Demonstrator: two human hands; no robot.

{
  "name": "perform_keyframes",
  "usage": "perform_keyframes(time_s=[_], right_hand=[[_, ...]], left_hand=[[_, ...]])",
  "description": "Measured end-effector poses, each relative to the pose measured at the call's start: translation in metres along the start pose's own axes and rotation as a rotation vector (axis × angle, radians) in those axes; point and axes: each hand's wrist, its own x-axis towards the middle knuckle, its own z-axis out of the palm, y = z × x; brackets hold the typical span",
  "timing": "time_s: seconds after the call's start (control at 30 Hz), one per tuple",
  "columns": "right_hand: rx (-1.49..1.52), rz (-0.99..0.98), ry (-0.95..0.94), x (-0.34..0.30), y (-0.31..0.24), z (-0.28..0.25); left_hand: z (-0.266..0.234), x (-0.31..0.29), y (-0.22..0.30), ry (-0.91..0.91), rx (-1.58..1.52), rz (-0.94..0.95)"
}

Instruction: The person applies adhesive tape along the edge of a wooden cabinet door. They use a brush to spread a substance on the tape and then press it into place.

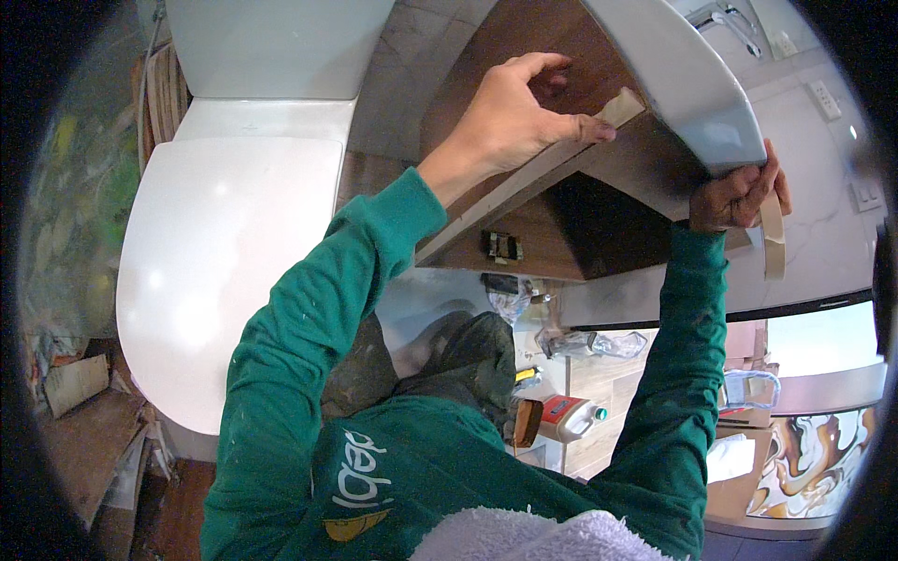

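Observation:
Under the white washbasin (697, 84), my left hand (514, 107) is at the front edge of a wood-grain cabinet (510, 201). Its thumb presses near a short strip of cream masking tape (624, 107) on that edge. The other fingers curl apart from the thumb, with nothing visible between them. My right hand (739, 196) is closed just below the basin's near corner. From its fingers hangs a length of masking tape (774, 238). What else lies inside that grip is hidden.
A white toilet (234, 252) stands left of my arm. Inside the cabinet a small dark fitting (502, 247) is fixed. A jug with a green cap (571, 417), a plastic bag (599, 344) and a yellow tool (528, 377) lie beyond my knees. A chrome tap (725, 23) is above the basin.

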Motion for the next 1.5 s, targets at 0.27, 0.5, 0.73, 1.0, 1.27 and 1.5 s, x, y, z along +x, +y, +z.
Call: perform_keyframes(time_s=[0.27,0.5,0.73,1.0,1.27,1.5], right_hand=[[-0.017,-0.010,0.017,-0.002,0.007,0.001],[-0.080,-0.075,0.047,-0.003,0.012,0.003],[-0.066,-0.066,0.057,-0.002,0.002,0.002],[-0.001,-0.040,0.035,0.002,-0.005,-0.003],[0.052,-0.038,0.090,-0.006,-0.001,0.001],[-0.019,-0.073,0.057,-0.008,-0.001,-0.006]], left_hand=[[-0.014,-0.031,-0.038,-0.075,0.023,-0.155],[-0.022,-0.072,-0.016,0.010,0.168,-0.137],[0.018,-0.057,0.038,0.044,0.267,0.342],[0.022,-0.032,0.049,0.084,0.377,0.475],[0.011,0.008,0.057,0.100,0.960,1.020],[0.005,0.001,0.102,-0.182,1.085,0.819]])
